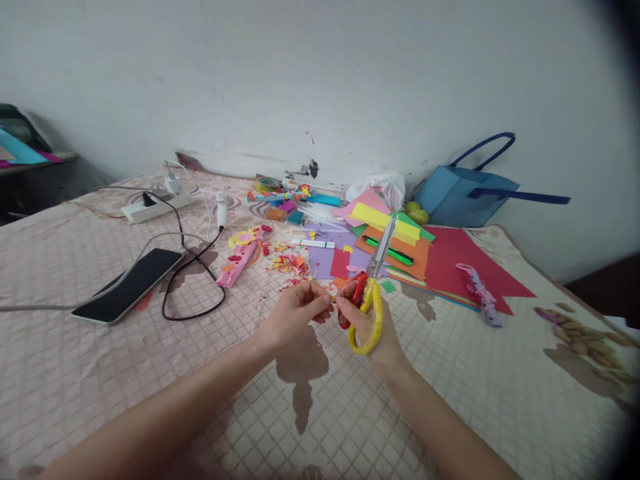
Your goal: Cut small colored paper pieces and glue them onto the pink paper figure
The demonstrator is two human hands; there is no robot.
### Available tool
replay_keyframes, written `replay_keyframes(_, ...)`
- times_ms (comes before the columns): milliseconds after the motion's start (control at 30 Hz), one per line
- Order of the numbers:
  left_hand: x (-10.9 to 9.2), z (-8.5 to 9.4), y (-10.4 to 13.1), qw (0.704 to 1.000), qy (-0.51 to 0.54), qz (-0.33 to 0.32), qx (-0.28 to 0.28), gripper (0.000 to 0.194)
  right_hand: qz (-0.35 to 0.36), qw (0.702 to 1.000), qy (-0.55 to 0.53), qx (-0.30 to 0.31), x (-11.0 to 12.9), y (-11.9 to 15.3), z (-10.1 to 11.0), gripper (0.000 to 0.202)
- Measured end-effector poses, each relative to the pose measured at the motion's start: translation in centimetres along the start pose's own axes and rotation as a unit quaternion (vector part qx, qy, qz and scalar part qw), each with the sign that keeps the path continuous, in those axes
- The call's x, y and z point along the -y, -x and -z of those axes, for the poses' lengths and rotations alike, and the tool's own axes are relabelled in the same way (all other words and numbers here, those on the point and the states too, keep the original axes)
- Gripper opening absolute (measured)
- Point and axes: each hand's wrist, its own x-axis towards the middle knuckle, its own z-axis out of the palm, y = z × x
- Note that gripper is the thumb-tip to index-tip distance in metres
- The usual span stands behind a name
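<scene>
My right hand (373, 327) is closed round a pair of scissors (374, 283) with yellow and red handles, their blades pointing away from me. The fingertips of my left hand (303, 307) are pinched together close to the right hand's thumb. A tiny yellowish bit seems to lie between the two hands, too small to make out. Just beyond them are scattered paper scraps (293, 265), a purple sheet (323, 257) and a small red paper piece (341, 263). A green cutter (390, 252) rests on orange paper, behind the scissors' blades.
Left lie a black phone-like slab (129, 285), a looped black cable (167, 313) and a white power strip (157, 208). A pink paper strip (237, 265) lies left of the scraps. Rightward are red paper (470, 260), a decorated roll (480, 297), peanut-like pieces (583, 337) and a blue bag (463, 197).
</scene>
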Motion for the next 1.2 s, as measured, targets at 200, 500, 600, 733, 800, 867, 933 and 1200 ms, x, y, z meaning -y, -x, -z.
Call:
replay_keyframes(200, 0.2, 0.5, -0.3, 1.000, 0.023, 0.013, 0.016, 0.022, 0.000, 1.000, -0.006, 0.003, -0.1, -0.1, 0.1, 0.019)
replay_keyframes(500, -0.2, 1.2, -0.6, 0.999, 0.039, 0.015, 0.017, 0.023, 0.005, 0.920, 0.392, 0.015, -0.5, -2.5, 4.8, 0.027)
replay_keyframes(600, -0.2, 1.5, -0.7, 0.999, 0.032, 0.019, 0.024, 0.022, -0.021, 0.819, 0.574, -0.001, -0.7, -3.3, 7.0, 0.034)
replay_keyframes(733, -0.3, 1.8, -0.7, 0.999, 0.009, 0.015, 0.033, 0.021, -0.048, 0.748, 0.661, -0.028, -1.4, -4.1, 9.5, 0.048)
replay_keyframes(800, -0.5, 1.7, -0.7, 0.999, -0.008, 0.014, 0.035, 0.020, -0.050, 0.733, 0.678, -0.027, -1.8, -4.3, 10.5, 0.049)
replay_keyframes(867, -0.7, 1.6, -0.7, 0.999, -0.019, 0.015, 0.035, 0.019, -0.051, 0.727, 0.684, -0.021, -2.1, -4.5, 11.1, 0.047)
replay_keyframes(933, -0.8, 1.6, -0.6, 0.999, -0.023, 0.016, 0.032, 0.018, -0.047, 0.730, 0.682, -0.018, -2.3, -4.6, 11.4, 0.045)
replay_keyframes(1200, -1.0, 1.6, -0.5, 0.999, -0.021, 0.017, 0.020, 0.019, -0.021, 0.802, 0.595, -0.041, -2.1, -4.8, 10.3, 0.040)
